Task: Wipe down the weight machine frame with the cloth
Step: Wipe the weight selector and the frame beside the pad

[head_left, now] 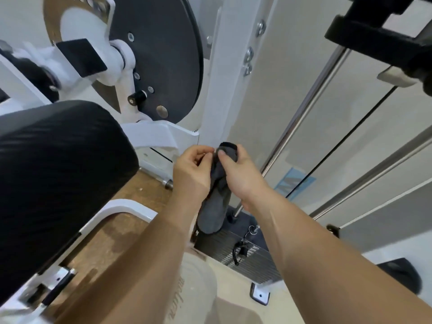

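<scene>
We hold the grey cloth (214, 204) in both hands, with the left hand (192, 170) pinching its edge and the right hand (240, 177) with fingers curled round its top, just before the white frame upright (225, 90). We seem to be refolding it, so most of the wiping looks yet to do.

Bright even indoor light; soft shadows; slight motion blur; wide-angle bending at edges

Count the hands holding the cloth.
2. The left hand pinches the grey cloth near its top from the left; the right hand grips its top end from the right.
</scene>
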